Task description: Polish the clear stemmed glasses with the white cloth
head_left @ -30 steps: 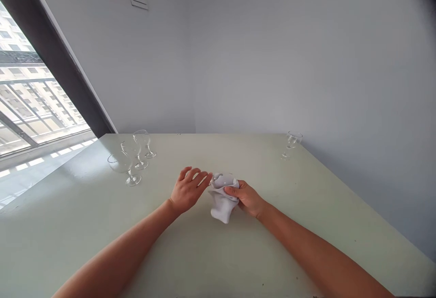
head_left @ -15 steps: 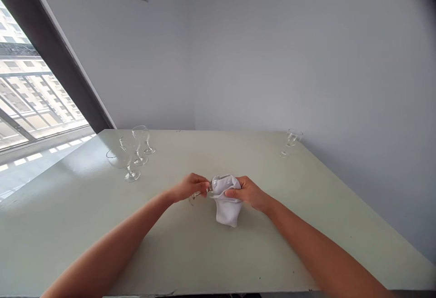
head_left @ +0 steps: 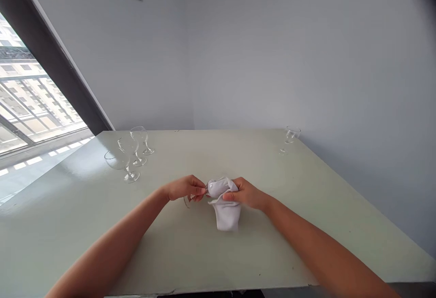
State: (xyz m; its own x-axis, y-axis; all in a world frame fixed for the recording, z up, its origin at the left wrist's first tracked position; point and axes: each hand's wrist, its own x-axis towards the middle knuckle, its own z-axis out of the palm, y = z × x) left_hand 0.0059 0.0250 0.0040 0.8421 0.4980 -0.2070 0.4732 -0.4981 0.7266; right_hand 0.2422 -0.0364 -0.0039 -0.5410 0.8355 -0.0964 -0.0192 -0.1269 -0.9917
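Head view: looking down on a pale green tabletop (head_left: 299, 175).
Left hand (head_left: 185, 188): fingers closed, pinching the stem (head_left: 197, 196) of a wine glass (head_left: 211, 189).
Right hand (head_left: 247, 193): clenched around a white cloth (head_left: 225, 214) covering the bowl.
Glass position: between both hands, bowl hidden in cloth.
Handling: light, slippery, fragile; best held by the cloth-wrapped bowl, as the thin stem may snap.
Nearby: three stemmed glasses (head_left: 121, 164) left; single glass (head_left: 291, 136) far right.
Labels: none legible.

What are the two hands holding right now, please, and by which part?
The left hand pinches the stem of a clear wine glass near its foot; the right hand grips a crumpled white cloth bunched around the glass's bowl, which the cloth hides.
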